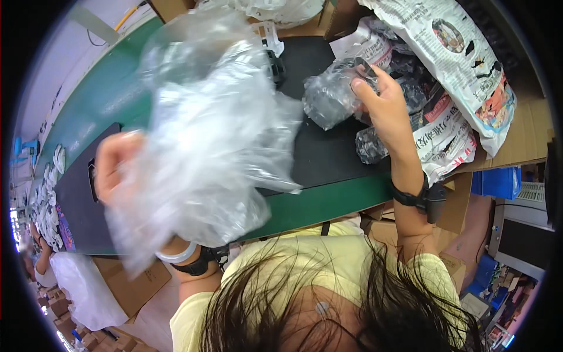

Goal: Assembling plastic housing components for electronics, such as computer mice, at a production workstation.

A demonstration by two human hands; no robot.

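Note:
A large bunch of crumpled clear plastic bags [205,129] spreads across the left middle, smeared by motion. My left hand [117,161] has its fingers curled at the left side of this plastic, closed on it; part of the hand is hidden behind the film. Over the right part of the work surface, my right hand [384,97] pinches a dark part wrapped in clear plastic [331,97] between thumb and fingers. More plastic-wrapped dark parts [370,145] lie just below and beyond that hand, against torn newspaper sheets [446,132].
A black mat [328,161] covers the green table [328,202]. Newspaper-covered bundle [469,70] and cardboard stand at the right. A black item [274,67] lies near the far edge. White parts [50,205] line the far left, where another person's arm [44,252] shows. A blue bin [498,182] stands at right.

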